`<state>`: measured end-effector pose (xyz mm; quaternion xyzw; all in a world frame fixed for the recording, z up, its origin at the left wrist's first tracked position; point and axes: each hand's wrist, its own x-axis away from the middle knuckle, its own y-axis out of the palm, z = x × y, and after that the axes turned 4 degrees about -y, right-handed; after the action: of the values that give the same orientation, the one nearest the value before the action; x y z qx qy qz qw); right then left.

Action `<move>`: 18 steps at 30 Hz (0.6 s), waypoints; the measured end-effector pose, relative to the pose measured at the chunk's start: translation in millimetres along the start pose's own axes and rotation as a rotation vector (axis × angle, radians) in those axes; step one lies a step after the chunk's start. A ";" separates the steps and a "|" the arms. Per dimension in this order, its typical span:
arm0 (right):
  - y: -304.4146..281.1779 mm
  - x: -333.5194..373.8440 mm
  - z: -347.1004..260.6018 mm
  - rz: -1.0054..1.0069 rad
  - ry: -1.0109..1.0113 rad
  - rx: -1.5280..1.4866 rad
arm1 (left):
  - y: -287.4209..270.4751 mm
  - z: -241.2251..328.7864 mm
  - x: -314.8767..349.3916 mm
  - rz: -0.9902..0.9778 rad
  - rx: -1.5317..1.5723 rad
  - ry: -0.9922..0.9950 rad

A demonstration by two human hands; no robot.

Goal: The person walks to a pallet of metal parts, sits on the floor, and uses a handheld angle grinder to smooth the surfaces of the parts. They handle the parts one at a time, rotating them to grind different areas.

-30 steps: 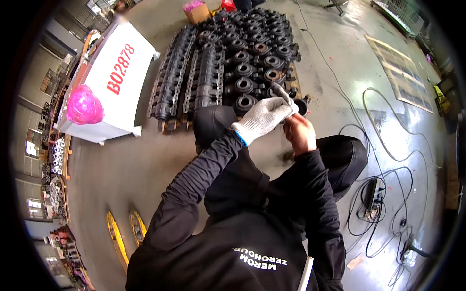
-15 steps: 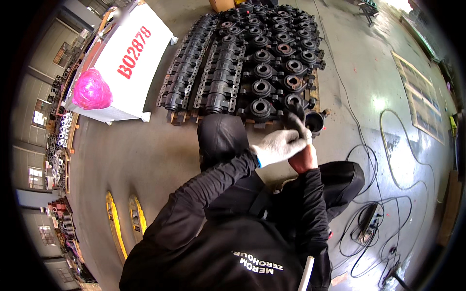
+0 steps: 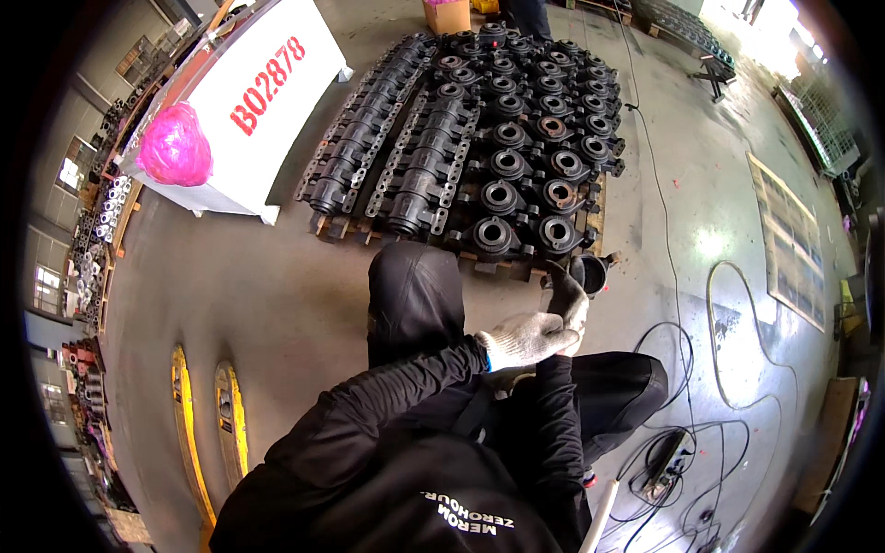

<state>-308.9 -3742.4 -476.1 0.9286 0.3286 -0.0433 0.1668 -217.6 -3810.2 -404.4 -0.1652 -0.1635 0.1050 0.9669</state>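
Knit glove (image 3: 563, 293), pale with darker grey areas, is on the person's right hand (image 3: 571, 317), in front of the body between the knees and the loaded pallet. Left hand (image 3: 527, 339), in a white knit glove with blue at the cuff, is clamped on the lower part of the right glove, near the wrist. The right hand points away from the body; whether its fingers are spread or together cannot be told. Both sleeves are black.

Just beyond the right fingertips is a round, hollow black part (image 3: 593, 272), at the near right corner of the wooden pallet (image 3: 599, 214). The pallet carries ring-shaped black housings (image 3: 554, 127) in rows and, to their left, long black assemblies (image 3: 426, 170).

Farther left stands a white case (image 3: 244, 152) with red marking; a pink wrapped bundle (image 3: 175, 146) is at its near end. Two yellow forks (image 3: 184, 424) lie lower left. On the floor at right: black cables (image 3: 687, 369), a power strip (image 3: 662, 479) and a pale hose (image 3: 711, 295). A carton (image 3: 449, 17) stands behind the pallet.
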 end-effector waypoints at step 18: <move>-28.7 -9.1 58.2 -0.036 0.416 -0.280 | 5.0 -2.4 7.9 0.018 0.068 -0.080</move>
<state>-332.2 -3746.6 -537.2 0.8794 0.3749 0.1921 0.2219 -210.2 -3804.2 -406.1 -0.1296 -0.1969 0.1258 0.9636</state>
